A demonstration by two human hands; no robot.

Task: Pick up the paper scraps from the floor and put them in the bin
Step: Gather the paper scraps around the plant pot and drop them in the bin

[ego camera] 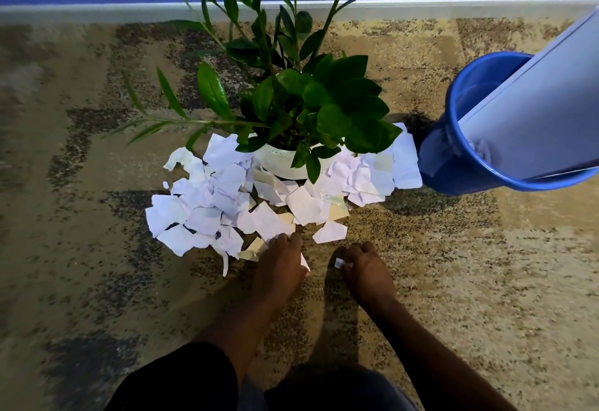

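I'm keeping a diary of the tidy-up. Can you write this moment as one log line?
left hand: holding scrap | right hand: pinching small scrap | paper pile: around plant pot | blue bin: right

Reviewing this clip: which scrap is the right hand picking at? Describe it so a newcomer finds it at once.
Start at the potted plant and its ring of paper scraps, then come down to the two hands. The right hand pinches a tiny scrap at its fingertips. It is far smaller than the others and lies apart from the pile on bare carpet.
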